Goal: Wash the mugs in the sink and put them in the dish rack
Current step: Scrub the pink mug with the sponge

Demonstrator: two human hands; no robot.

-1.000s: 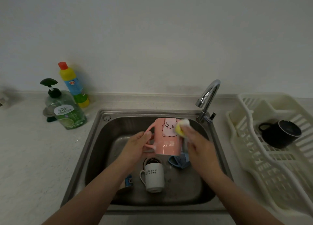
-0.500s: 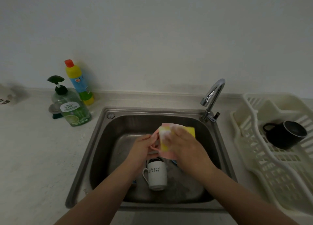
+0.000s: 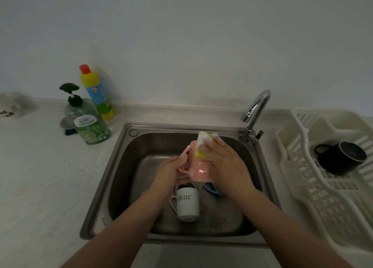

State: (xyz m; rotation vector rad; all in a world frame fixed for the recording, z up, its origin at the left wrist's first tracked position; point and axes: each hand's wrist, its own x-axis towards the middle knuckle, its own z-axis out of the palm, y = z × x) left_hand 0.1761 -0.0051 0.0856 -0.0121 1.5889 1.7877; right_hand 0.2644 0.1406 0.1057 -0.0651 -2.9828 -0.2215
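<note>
Over the steel sink point(image 3: 121, 166), my left hand point(image 3: 171, 170) grips the handle of a pink mug point(image 3: 198, 169) held mouth-down. My right hand point(image 3: 224, 162) holds a soapy yellow sponge point(image 3: 201, 146) against the mug's upper side. A white mug point(image 3: 187, 204) with dark lettering lies on the sink floor below, and something blue point(image 3: 212, 188) peeks out under my right wrist. In the white dish rack point(image 3: 323, 187) at the right lies a black mug point(image 3: 341, 157).
A chrome tap point(image 3: 255, 110) stands at the sink's back right corner. A green dish-soap pump bottle point(image 3: 86, 120) and a yellow bottle with a red cap point(image 3: 95, 92) stand on the counter left of the sink, against the wall.
My right hand has slid the sponge from the mug's front up to its raised base. The pink mug stays in my left hand, and the view has shifted slightly.
</note>
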